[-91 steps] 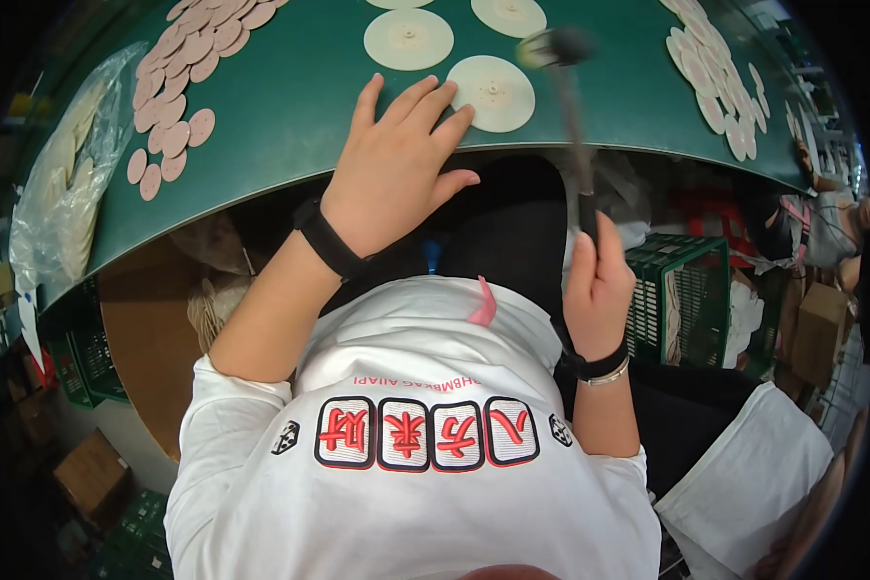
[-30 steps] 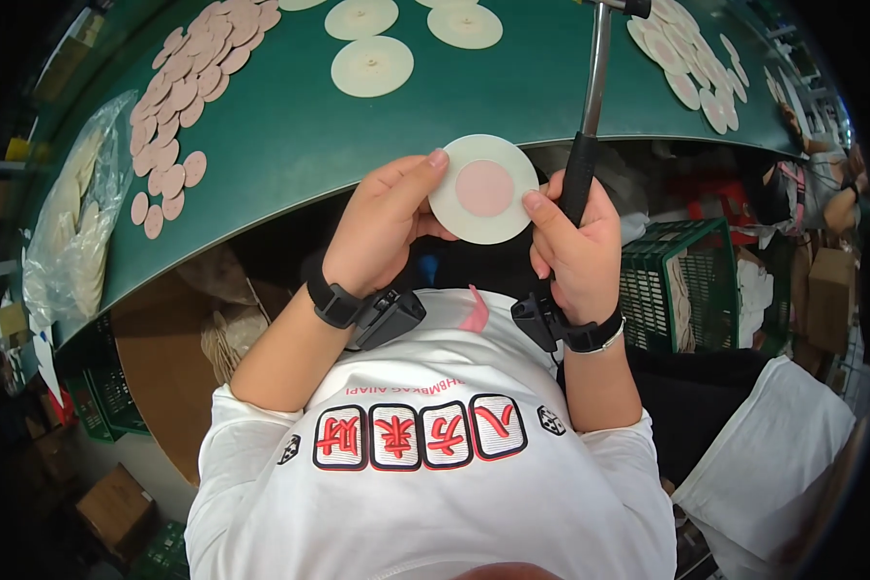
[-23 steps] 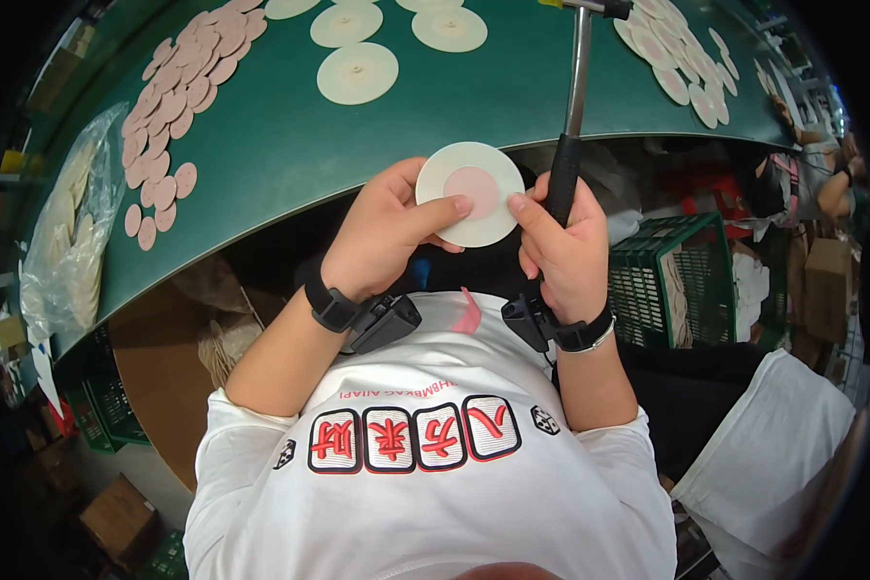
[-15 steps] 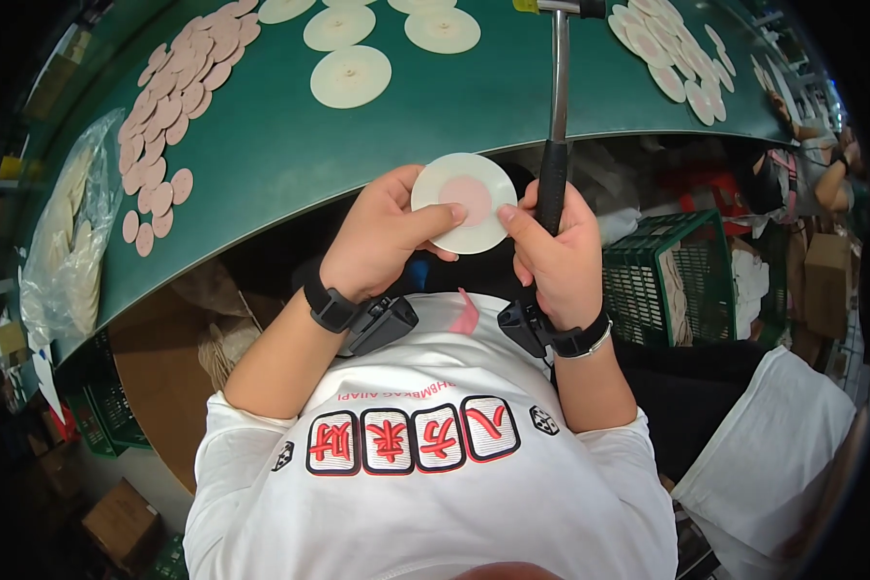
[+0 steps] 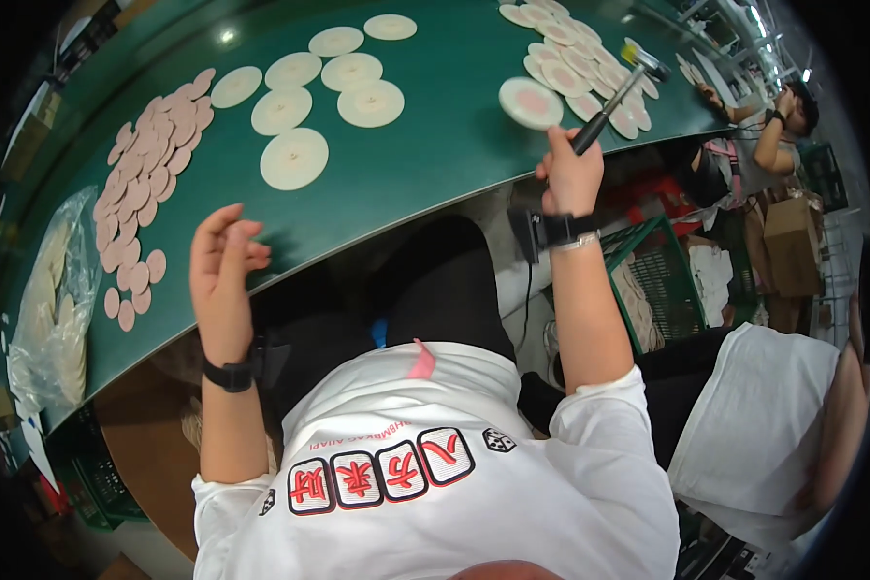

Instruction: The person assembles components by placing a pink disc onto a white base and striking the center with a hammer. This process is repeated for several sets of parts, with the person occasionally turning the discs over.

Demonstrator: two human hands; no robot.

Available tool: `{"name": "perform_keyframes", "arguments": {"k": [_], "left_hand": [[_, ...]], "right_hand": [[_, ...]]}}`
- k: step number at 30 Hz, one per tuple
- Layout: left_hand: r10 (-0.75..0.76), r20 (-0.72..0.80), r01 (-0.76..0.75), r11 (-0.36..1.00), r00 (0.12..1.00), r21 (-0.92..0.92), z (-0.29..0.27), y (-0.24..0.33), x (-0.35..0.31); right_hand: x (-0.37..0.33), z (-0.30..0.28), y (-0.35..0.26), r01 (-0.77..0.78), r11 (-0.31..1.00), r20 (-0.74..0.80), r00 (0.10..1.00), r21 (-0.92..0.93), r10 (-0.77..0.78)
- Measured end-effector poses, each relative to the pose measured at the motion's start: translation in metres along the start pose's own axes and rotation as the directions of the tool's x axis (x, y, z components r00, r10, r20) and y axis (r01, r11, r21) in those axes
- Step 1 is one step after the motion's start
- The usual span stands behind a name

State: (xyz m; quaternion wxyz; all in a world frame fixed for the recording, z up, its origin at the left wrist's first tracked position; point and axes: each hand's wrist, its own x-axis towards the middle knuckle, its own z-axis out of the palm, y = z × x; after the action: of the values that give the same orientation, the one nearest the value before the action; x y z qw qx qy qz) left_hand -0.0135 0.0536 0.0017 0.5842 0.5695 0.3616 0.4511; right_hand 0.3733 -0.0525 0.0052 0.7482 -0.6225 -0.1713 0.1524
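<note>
My right hand is closed round the black grip of a small hammer, whose shiny head with a yellow face points away over the far right of the table. At its fingertips is a round cream disc with a pink centre, above the tabletop; I cannot tell whether the fingers pinch its edge or have just let it go. My left hand is empty at the table's near edge, fingers apart and loosely bent. Nearest to it lie a pile of small pink discs and a plain cream disc.
Several cream discs with small centre points lie across the green table. A pile of pink-centred discs sits at the far right. A clear plastic bag lies left. Below right stands a green crate; another person sits beyond.
My hands have parted. The pink-centred disc and hammer moved right with my right hand, toward the right pile; my left hand let go of the disc and moved left.
</note>
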Motion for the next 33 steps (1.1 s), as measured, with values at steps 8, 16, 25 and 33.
{"name": "perform_keyframes", "arguments": {"k": [8,16,25,33], "left_hand": [[0.148,-0.206,-0.124,0.984,0.967,0.125,-0.052,-0.013,0.015],[0.208,-0.145,-0.171,0.958,0.967,0.231,-0.049,-0.023,0.020],[0.036,0.031,-0.044,0.948,0.999,0.315,-0.052,0.004,0.023],[0.097,0.293,-0.303,0.485,0.951,0.821,-0.025,0.068,0.147]], "right_hand": [[-0.015,0.020,0.007,-0.058,0.998,0.071,0.996,0.025,0.056],[-0.037,0.036,0.017,-0.180,0.983,0.364,0.914,-0.023,0.177],[-0.027,0.033,0.022,-0.231,0.966,0.391,0.884,-0.112,0.257],[-0.024,0.029,0.022,-0.251,0.966,0.335,0.906,-0.066,0.259]]}}
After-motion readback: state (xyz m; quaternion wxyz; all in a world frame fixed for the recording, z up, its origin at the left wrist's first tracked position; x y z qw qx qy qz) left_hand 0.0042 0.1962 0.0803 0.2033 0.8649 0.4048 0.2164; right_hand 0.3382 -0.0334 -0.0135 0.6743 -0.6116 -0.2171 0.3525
